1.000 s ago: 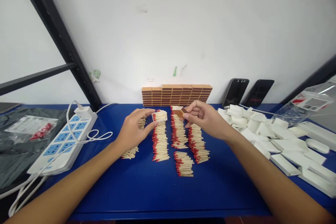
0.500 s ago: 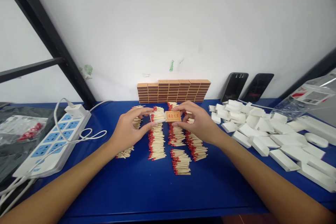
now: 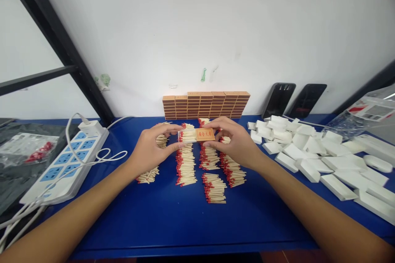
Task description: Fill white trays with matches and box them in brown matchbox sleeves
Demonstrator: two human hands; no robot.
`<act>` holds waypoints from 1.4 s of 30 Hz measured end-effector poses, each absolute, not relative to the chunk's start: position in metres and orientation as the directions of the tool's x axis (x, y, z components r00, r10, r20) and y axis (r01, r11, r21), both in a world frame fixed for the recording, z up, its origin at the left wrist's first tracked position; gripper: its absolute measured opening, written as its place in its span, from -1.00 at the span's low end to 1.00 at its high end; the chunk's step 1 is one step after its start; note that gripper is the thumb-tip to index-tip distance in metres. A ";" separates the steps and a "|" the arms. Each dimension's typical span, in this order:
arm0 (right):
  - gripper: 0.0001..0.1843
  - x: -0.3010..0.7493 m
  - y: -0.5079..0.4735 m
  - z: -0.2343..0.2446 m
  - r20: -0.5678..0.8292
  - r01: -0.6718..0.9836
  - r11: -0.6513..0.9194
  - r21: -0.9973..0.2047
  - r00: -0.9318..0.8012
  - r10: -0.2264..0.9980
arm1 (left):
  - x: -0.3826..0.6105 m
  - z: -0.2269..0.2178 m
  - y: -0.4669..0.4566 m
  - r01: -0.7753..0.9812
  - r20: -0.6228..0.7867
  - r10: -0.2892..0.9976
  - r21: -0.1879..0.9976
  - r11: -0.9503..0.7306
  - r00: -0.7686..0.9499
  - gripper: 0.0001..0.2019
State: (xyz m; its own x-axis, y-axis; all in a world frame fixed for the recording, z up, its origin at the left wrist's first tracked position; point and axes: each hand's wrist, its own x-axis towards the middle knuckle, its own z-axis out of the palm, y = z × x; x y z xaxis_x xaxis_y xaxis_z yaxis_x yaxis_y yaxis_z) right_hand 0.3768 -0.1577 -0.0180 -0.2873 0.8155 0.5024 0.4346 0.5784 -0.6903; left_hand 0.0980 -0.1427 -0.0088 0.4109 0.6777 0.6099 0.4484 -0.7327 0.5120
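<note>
Left hand pinching matchbox tray, right hand pinching sleeve, long axes left-to-right

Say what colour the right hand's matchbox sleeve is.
The matchbox sleeve is orange-tan with red lettering, seen best in the head view.

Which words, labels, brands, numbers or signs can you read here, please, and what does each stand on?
"安全火" plus an unclear fourth character: orange matchbox sleeve in the right hand.
Marks on the stacked matchboxes: too small to read.
Print on the white label at far left: too blurred.
Print on the red-and-white label at far right: too blurred.
</note>
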 end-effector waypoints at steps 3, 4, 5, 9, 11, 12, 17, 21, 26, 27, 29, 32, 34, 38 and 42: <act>-0.61 0.376 -0.161 -0.016 0.526 0.464 0.610 -0.642 -0.312 0.791 | 0.097 -0.008 -0.143 0.455 0.615 0.657 0.480 -0.750 0.436 -0.63; -0.61 0.376 -0.162 -0.015 0.534 0.462 0.621 -0.633 -0.320 0.782 | 0.096 -0.008 -0.143 0.455 0.608 0.659 0.481 -0.749 0.442 -0.63; -0.61 0.375 -0.163 -0.015 0.540 0.455 0.629 -0.631 -0.325 0.777 | 0.096 -0.009 -0.143 0.453 0.599 0.666 0.491 -0.744 0.444 -0.63; -0.58 0.368 -0.167 -0.013 0.529 0.418 0.622 -0.663 -0.327 0.783 | 0.097 -0.013 -0.143 0.405 0.557 0.706 0.579 -0.707 0.436 -0.57; -0.58 0.364 -0.169 -0.014 0.512 0.374 0.613 -0.696 -0.341 0.789 | 0.098 -0.015 -0.144 0.379 0.547 0.709 0.602 -0.703 0.445 -0.54; -0.58 0.362 -0.170 -0.015 0.504 0.343 0.612 -0.712 -0.357 0.786 | 0.099 -0.015 -0.145 0.368 0.544 0.705 0.607 -0.705 0.454 -0.53; -0.57 0.356 -0.177 -0.018 0.436 0.211 0.561 -0.801 -0.437 0.787 | 0.102 -0.014 -0.150 0.324 0.526 0.673 0.608 -0.725 0.519 -0.40; -0.58 0.353 -0.183 -0.014 0.403 0.219 0.530 -0.819 -0.438 0.804 | 0.101 -0.011 -0.151 0.297 0.487 0.664 0.631 -0.717 0.568 -0.29; -0.63 0.352 -0.185 -0.010 0.407 0.219 0.529 -0.820 -0.428 0.807 | 0.103 -0.009 -0.155 0.304 0.462 0.676 0.647 -0.699 0.574 -0.40; -0.63 0.351 -0.185 -0.011 0.417 0.206 0.532 -0.821 -0.419 0.807 | 0.103 -0.008 -0.156 0.315 0.468 0.680 0.639 -0.701 0.564 -0.47; -0.61 0.351 -0.184 -0.013 0.443 0.199 0.546 -0.814 -0.395 0.805 | 0.103 -0.006 -0.156 0.346 0.490 0.675 0.602 -0.720 0.552 -0.61; -0.53 0.353 -0.182 -0.016 0.480 0.270 0.574 -0.773 -0.343 0.807 | 0.093 0.000 -0.145 0.419 0.536 0.671 0.526 -0.740 0.512 -0.69; -0.57 0.358 -0.177 -0.018 0.527 0.371 0.611 -0.699 -0.309 0.791 | 0.077 0.005 -0.126 0.515 0.563 0.719 0.508 -0.690 0.408 -0.66; -0.75 0.371 -0.162 -0.021 0.639 0.530 0.664 -0.527 -0.269 0.721 | 0.034 0.003 -0.076 0.668 0.545 0.822 0.553 -0.498 0.163 -0.48; -0.83 0.382 -0.150 -0.022 0.681 0.579 0.672 -0.462 -0.253 0.687 | 0.011 -0.013 -0.039 0.792 0.364 0.915 0.500 -0.351 0.175 -0.42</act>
State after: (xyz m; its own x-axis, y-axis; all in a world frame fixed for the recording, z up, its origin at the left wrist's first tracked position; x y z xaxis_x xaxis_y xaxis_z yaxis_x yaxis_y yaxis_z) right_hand 0.3815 -0.1503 -0.0222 -0.2533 0.6866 0.6815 0.5789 0.6720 -0.4619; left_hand 0.0106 -0.0390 -0.0130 0.1750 0.9147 0.3644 0.7921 -0.3506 0.4997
